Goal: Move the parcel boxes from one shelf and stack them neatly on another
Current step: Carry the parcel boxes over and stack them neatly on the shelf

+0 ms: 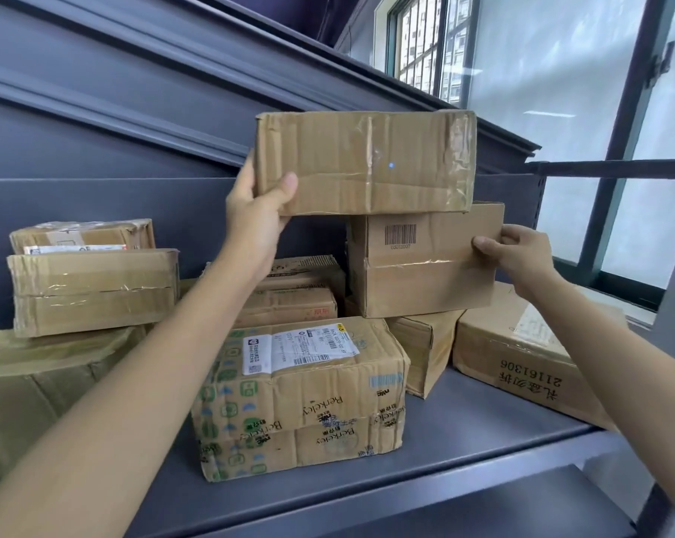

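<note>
My left hand (256, 215) grips the lower left corner of a taped brown parcel box (367, 161), thumb on its front face, holding it up above the pile. Its right end sits over a barcoded box (425, 266). My right hand (516, 252) pinches that barcoded box at its right edge. The barcoded box rests tilted on smaller boxes (425, 347) on the grey metal shelf (464, 429).
A printed box with a shipping label (301, 394) stands at the shelf's front centre. Stacked taped boxes (91, 289) sit at the left on a larger one (37, 390). A flat box with numbers (530, 355) overhangs the shelf's right end. Windows lie beyond.
</note>
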